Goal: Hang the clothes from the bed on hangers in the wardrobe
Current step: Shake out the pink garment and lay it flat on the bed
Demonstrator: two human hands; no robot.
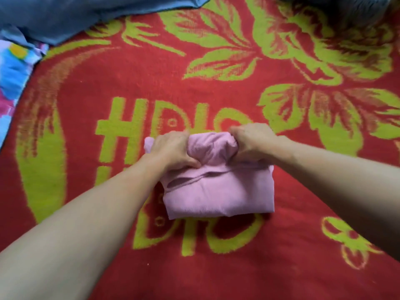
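Note:
A pink ribbed garment (218, 191) lies folded into a compact bundle on the red and green blanket (216, 267) that covers the bed. My left hand (173, 149) grips the bundle's far left part, with fingers curled into the fabric. My right hand (252, 141) grips its far right part in the same way. Between the two hands the cloth is bunched up. No hanger or wardrobe is in view.
A blue-grey cloth (65, 16) lies at the top left of the bed. A bright patterned sheet (13, 79) shows at the left edge. Something dark and grey (355, 7) sits at the top right corner.

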